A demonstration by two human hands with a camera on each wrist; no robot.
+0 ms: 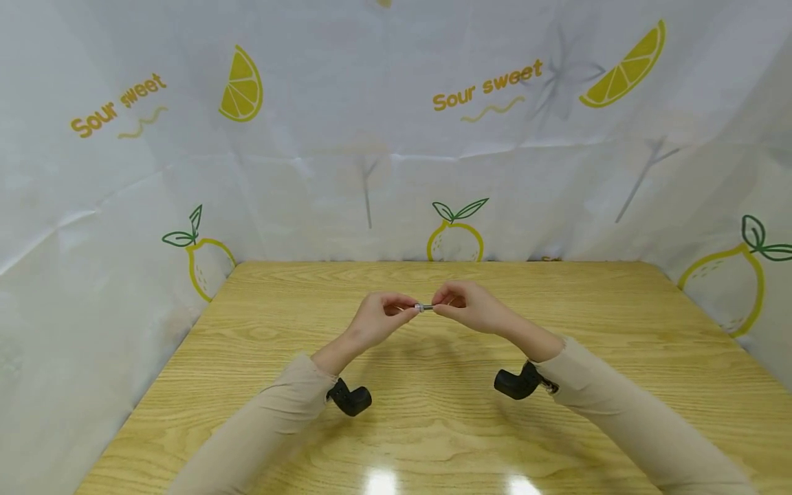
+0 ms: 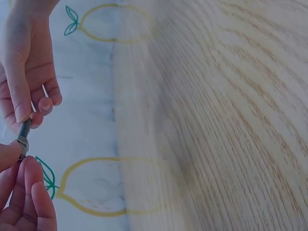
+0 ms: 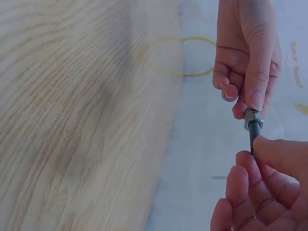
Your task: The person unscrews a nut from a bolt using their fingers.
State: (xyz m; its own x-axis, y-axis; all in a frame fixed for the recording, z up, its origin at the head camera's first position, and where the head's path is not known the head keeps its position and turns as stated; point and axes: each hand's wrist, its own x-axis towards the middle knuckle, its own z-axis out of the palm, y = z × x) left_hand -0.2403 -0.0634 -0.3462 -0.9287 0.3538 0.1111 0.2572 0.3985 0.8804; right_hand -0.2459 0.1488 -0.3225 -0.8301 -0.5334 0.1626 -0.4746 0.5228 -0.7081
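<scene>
Above the table, a small silver bolt (image 1: 425,307) is held level between both hands. My left hand (image 1: 376,320) pinches its thick end between thumb and fingertips. From the other side, my right hand (image 1: 473,306) pinches the tip of the threaded shank with thumb and forefinger. The right wrist view shows a hex nut (image 3: 253,122) around the bolt close to the left fingertips, with bare threads between it and the right thumb. In the left wrist view the threaded shank (image 2: 25,128) runs up to the right hand's fingers. The left fingertips partly hide the thick end.
Below the hands lies a wood-grain table (image 1: 247,399). A white cloth (image 1: 322,192) printed with lemons hangs behind it and at both sides. Each wrist carries a black camera mount, one on the left (image 1: 350,399) and one on the right (image 1: 518,383).
</scene>
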